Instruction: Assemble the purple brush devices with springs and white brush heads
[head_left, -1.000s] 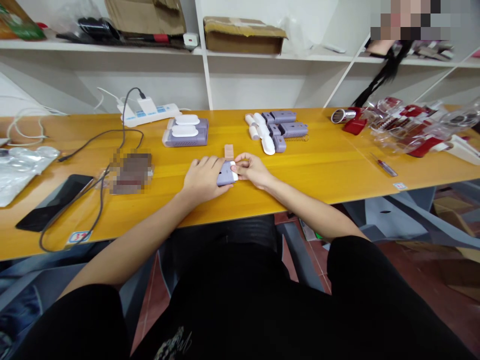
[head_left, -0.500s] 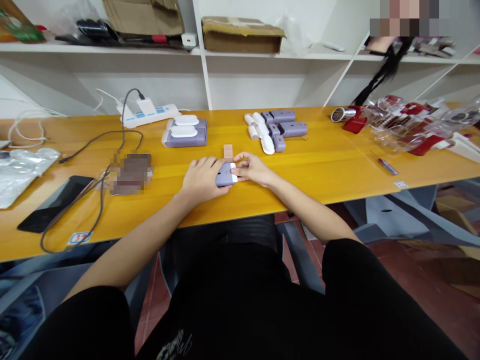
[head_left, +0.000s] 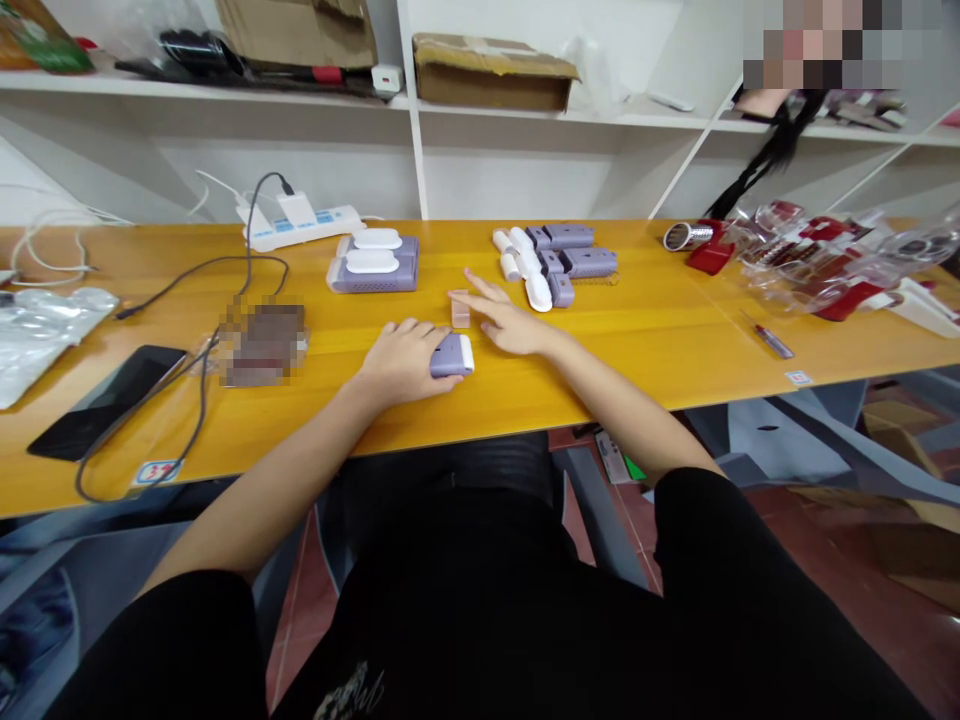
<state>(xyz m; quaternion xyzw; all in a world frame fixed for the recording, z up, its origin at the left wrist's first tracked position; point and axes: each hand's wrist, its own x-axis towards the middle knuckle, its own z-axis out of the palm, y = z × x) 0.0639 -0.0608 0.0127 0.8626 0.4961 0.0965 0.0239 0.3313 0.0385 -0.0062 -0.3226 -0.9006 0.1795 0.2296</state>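
My left hand (head_left: 405, 362) is wrapped round a purple plastic casing (head_left: 448, 357), which rests on the table near its front edge. A white end piece (head_left: 467, 354) shows at the casing's right end. My right hand (head_left: 506, 318) is off the casing, its fingers spread and stretched to the left. Its fingertips are over or at a small pinkish-beige block (head_left: 460, 310) just behind the casing; whether they touch it I cannot tell. The casing's left part is hidden under my left hand.
Purple housings with white oval parts (head_left: 373, 262) stand behind my left hand. More purple parts (head_left: 589, 262) and white caps (head_left: 538, 292) lie at back right. A screwdriver (head_left: 772, 341), red-and-clear parts (head_left: 847, 250), a phone (head_left: 106, 402), cables and a power strip (head_left: 304, 230) lie around.
My right hand has let go of the casing's white end and moved back, its fingers opening over by the small block. My left hand still holds the casing in about the same place.
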